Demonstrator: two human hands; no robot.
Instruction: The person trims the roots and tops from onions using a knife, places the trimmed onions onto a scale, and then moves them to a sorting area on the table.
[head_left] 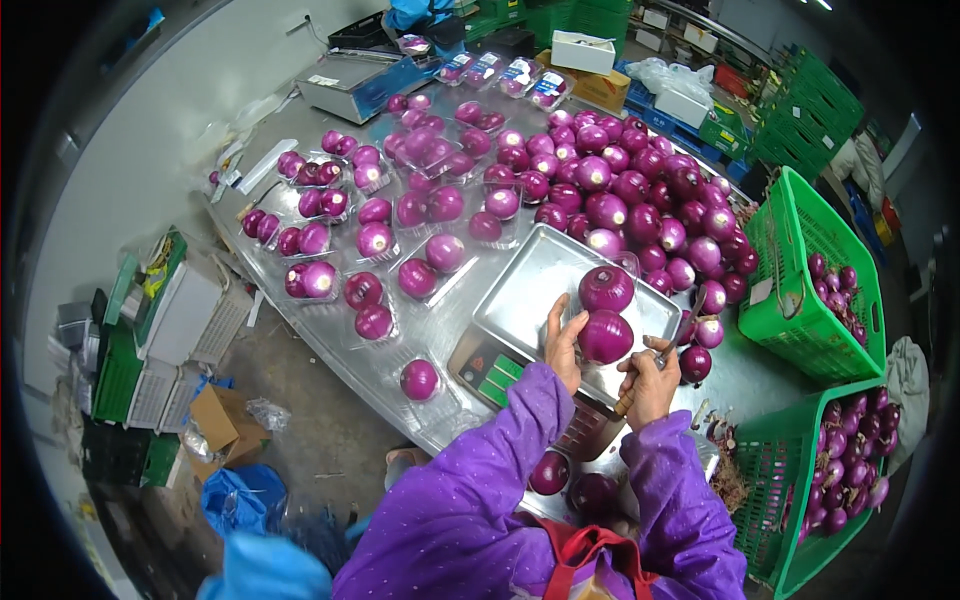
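Observation:
Two large red onions (606,337) sit one behind the other on the metal pan (520,290) of a weighing scale, apparently in a clear plastic tray. My left hand (563,347) is beside the nearer onion, fingers stretched out and touching its left side. To the right of that onion, my right hand (650,386) is closed around a small knife (622,405); its handle shows below the fist and a dark blade seems to point up and away. The scale's green display (500,380) shows left of my left sleeve.
A big heap of red onions (606,210) covers the table's right. Clear trays holding onion pairs (430,207) spread across the left, with wrapped packs (518,75) behind. Green crates of onions (815,300) stand at right. More onions (549,473) lie near my body.

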